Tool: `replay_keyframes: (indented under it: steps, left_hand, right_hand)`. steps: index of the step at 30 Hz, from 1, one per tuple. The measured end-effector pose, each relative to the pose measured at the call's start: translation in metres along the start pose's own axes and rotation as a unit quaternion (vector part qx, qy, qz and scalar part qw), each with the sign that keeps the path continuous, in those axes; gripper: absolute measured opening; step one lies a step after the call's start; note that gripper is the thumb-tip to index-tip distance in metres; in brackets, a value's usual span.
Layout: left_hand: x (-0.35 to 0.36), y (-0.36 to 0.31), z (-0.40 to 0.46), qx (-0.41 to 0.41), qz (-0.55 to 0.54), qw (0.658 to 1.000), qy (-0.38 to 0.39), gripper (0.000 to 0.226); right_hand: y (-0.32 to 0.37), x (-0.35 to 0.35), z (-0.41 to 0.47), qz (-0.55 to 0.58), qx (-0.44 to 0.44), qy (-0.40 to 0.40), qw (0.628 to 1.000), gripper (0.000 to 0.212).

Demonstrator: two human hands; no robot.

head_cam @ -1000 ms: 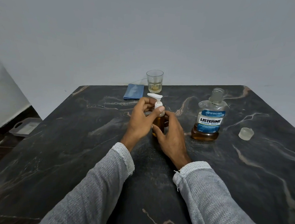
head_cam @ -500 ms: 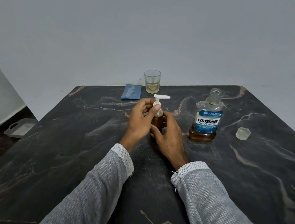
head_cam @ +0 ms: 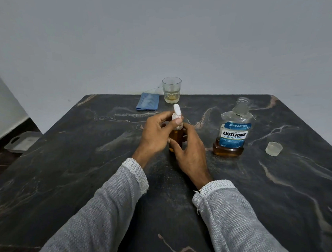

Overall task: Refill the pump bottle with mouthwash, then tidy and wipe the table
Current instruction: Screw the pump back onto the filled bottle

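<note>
A small pump bottle [head_cam: 176, 138] full of amber liquid stands at the middle of the dark marble table [head_cam: 83, 160]. My left hand [head_cam: 157, 134] pinches the collar of its white pump head [head_cam: 176, 112], whose spout points towards me. My right hand [head_cam: 190, 151] wraps the bottle's body from the right. To the right stands the uncapped Listerine mouthwash bottle [head_cam: 234, 132], amber liquid low in it. Its clear cap [head_cam: 274, 148] lies further right on the table.
At the table's far edge a glass [head_cam: 171, 90] holds a little yellowish liquid, with a folded blue cloth [head_cam: 148, 104] just left of it. A grey tray [head_cam: 22, 141] lies on the floor at left. A plain wall rises behind.
The pump spout has turned from pointing left, then right, to pointing towards me, as my left hand twists the pump head. My right hand keeps holding the bottle.
</note>
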State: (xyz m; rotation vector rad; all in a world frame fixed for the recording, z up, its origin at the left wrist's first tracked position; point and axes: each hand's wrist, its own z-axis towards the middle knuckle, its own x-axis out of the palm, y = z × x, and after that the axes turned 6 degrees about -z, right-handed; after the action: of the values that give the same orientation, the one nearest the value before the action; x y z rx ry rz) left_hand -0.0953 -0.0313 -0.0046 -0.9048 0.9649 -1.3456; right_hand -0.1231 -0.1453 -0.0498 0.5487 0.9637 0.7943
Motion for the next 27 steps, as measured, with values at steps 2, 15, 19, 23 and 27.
replay_keyframes:
  steps: [2,15,19,23,27]
  left_hand:
    - [-0.004,-0.003,0.002,-0.002,0.006,1.000,0.028,0.021]
    - [0.008,-0.003,-0.002,-0.010,0.031,0.999,-0.037,0.016]
    - [-0.003,-0.003,0.003,-0.001,0.034,0.999,0.026,0.014]
    - [-0.011,-0.003,0.009,-0.005,-0.012,0.996,0.084,0.016]
    - [-0.012,-0.002,0.009,-0.008,-0.032,0.995,0.094,0.021]
  right_hand:
    - [0.000,0.000,0.000,-0.001,0.001,0.001,1.000,0.055]
    - [-0.003,0.001,0.001,0.000,0.006,0.012,1.000,0.051]
    - [-0.005,0.003,0.002,-0.003,0.005,0.018,1.000,0.049]
    - [-0.006,0.002,0.003,-0.002,0.004,0.019,1.000,0.049]
    - [-0.007,0.003,0.003,0.001,0.009,0.028,1.000,0.049]
